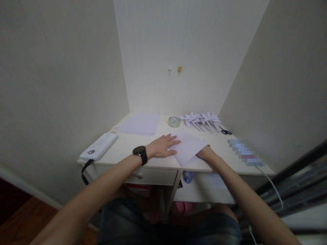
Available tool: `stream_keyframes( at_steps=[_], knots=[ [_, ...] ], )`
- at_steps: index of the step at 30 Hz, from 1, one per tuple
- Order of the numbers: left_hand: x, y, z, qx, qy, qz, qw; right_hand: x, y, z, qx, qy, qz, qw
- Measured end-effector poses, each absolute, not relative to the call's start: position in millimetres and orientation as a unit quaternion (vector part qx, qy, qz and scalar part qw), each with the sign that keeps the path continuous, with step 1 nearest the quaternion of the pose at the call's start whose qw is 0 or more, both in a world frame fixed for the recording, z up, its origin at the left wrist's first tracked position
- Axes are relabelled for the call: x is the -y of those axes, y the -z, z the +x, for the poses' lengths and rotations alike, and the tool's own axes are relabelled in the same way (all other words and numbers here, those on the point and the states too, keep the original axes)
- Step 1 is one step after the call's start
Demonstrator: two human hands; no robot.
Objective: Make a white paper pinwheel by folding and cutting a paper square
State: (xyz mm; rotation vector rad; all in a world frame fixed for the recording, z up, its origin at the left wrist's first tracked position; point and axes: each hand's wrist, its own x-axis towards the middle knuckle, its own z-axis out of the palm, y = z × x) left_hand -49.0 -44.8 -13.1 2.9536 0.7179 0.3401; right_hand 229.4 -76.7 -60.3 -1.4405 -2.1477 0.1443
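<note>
A sheet of white paper [187, 147] lies turned at an angle near the front edge of the desk. My left hand [163, 146], with a black watch on its wrist, rests flat with fingers spread, the fingertips on the left side of that sheet. Reaching under the paper's right corner is my right hand [205, 153]; the sheet covers its fingers, so their grip is hidden. A small dark bit of something shows beside that corner, too little to name.
Behind are a paper stack [143, 123], a roll of clear tape [174, 121], several folded paper pinwheels [201, 119] and black-handled scissors [226, 132]. A white device [99, 146] with a black strap lies left; a cabled phone [245, 153] lies right. Walls enclose the desk [127, 144].
</note>
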Motion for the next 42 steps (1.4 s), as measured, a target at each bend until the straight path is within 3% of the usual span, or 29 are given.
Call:
stream_keyframes(
  at_steps=[14,20,29,36,42],
  knots=[
    [81.1,14.7,-46.7,-0.347,-0.141,0.926,-0.045,79.1,32.3,234.0,0.81,0.032,-0.556,0.185],
    [59.9,12.8,-43.1,-0.22,-0.158,0.962,0.035,93.9,36.0,243.2,0.832,0.065,-0.524,0.17],
    [39.0,28.3,-29.8,-0.275,-0.088,0.955,0.062,104.4,35.2,244.5,0.82,0.068,-0.553,0.129],
    [46.4,30.3,-32.0,-0.41,-0.082,0.908,-0.009,130.3,41.2,253.6,0.816,0.073,-0.548,0.168],
    [52.3,23.4,-34.2,-0.423,-0.111,0.894,-0.1,141.2,47.0,255.3,0.821,0.076,-0.532,0.193]
  ],
)
